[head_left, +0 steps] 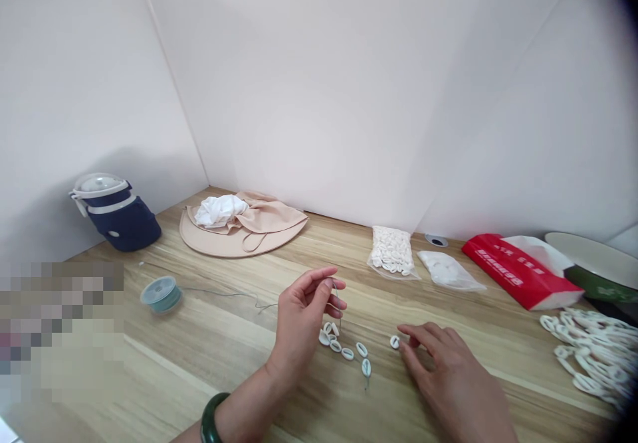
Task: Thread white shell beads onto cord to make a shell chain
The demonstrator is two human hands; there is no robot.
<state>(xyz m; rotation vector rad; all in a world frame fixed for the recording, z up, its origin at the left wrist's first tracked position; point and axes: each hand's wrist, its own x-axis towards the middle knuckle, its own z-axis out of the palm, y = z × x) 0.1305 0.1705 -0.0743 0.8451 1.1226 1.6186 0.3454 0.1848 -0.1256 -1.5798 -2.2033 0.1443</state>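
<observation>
My left hand [302, 317] is raised a little off the wooden table [214, 363], its thumb and fingers pinched on a thin grey cord [337, 303]. Several white cowrie shells [343, 347] hang on that cord and lie on the table just right of the hand. My right hand [448, 370] rests palm down on the table, its fingertips touching a single loose shell [395, 341]. A green bangle [212, 420] sits on my left wrist.
A teal cord spool [161, 294] lies at left, its cord trailing toward my left hand. At the back: a navy bottle [117, 214], a beige hat with white cloth [244, 227], two shell bags [393, 250], a red packet [521, 271]. Strung shells [593, 350] pile at right.
</observation>
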